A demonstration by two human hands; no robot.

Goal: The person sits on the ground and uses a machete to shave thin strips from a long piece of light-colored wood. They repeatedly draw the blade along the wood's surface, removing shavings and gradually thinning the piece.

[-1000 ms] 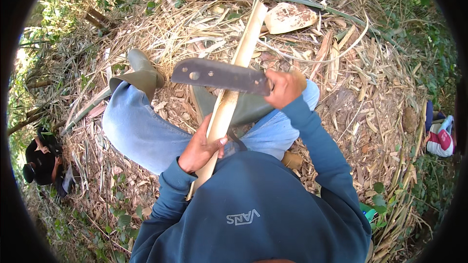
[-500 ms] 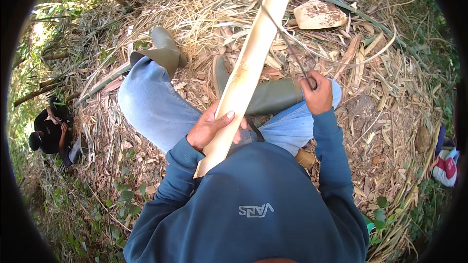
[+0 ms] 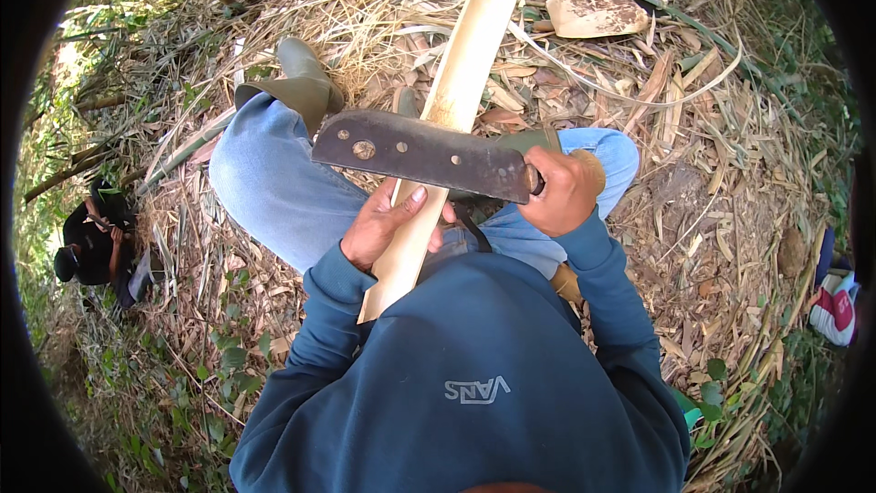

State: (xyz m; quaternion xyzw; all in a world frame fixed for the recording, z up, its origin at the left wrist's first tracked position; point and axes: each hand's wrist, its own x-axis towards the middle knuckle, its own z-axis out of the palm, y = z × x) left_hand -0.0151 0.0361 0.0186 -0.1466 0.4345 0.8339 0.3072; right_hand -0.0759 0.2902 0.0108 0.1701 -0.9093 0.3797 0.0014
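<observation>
A long pale split-bamboo strip (image 3: 484, 36) slants from my lap up past the top edge of the view. My left hand (image 3: 376, 224) grips its near part, thumb on top and fingers wrapped around the sides. In my right hand (image 3: 561, 190) is a machete (image 3: 411, 153), held by its pale wooden handle. The dark, broad blade has several round holes and lies across the strip, just beyond my left hand, with its flat side showing. Whether the blade touches the strip I cannot tell.
I sit with bent legs in jeans and green rubber boots (image 3: 306, 82). Shavings and dry leaves cover the ground. A pale, brown-stained lump (image 3: 598, 11) lies ahead, near a thin curved strip (image 3: 675, 102). Another person (image 3: 96, 242) sits far left. A red-and-white item (image 3: 835, 310) is far right.
My right hand has drawn the machete back toward me along the strip and turned it, so the blade's flat side now shows instead of its edge. My left hand keeps hold of the strip.
</observation>
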